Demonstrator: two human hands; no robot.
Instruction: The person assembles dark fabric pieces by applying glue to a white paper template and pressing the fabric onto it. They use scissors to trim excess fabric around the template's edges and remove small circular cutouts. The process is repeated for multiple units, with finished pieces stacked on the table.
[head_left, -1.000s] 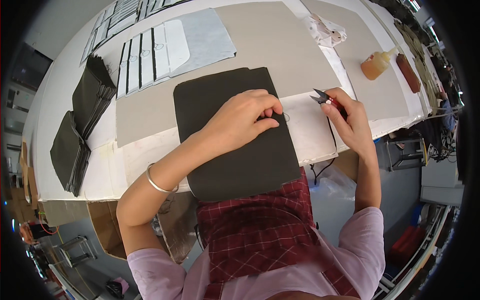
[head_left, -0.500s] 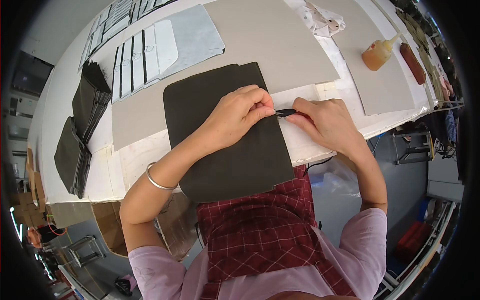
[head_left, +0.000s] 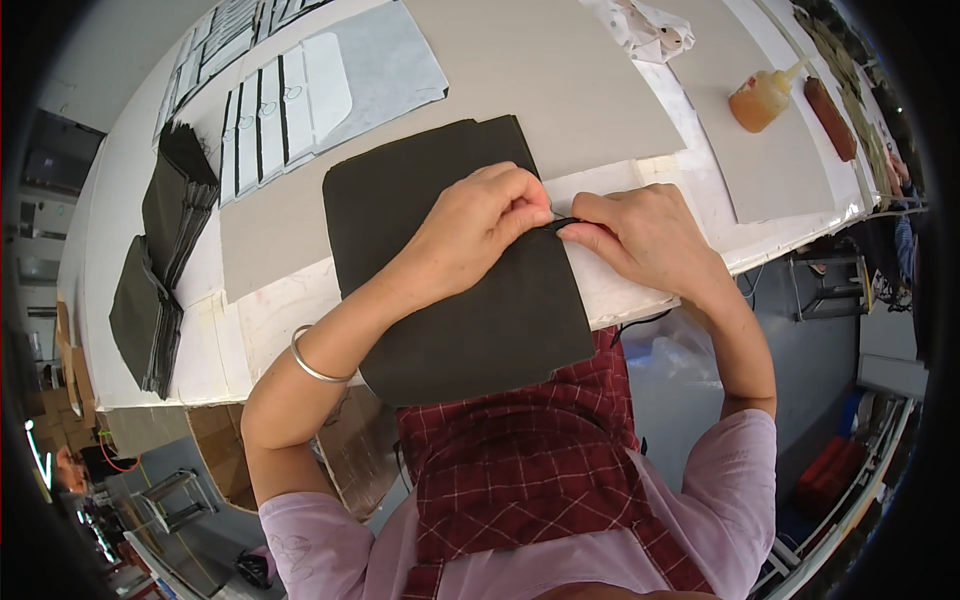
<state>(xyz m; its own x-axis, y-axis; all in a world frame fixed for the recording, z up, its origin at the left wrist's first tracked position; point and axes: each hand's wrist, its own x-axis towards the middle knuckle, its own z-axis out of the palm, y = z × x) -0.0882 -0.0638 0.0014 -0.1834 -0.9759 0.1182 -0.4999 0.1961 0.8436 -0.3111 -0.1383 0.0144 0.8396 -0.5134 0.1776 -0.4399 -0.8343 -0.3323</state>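
Dark rectangular fabric panel with rounded corners [head_left: 450,280] lies flat on the white table [head_left: 130,200], its long axis running from me toward the far edge, near end overhanging the table. At its right edge my left hand [head_left: 480,225] and right hand [head_left: 640,240] meet, each grip pinched shut on a small dark piece [head_left: 562,224] there. I judge the edge work under way, unfinished. Beyond: stacked dark panels [head_left: 160,250], amber glue bottle [head_left: 762,97].
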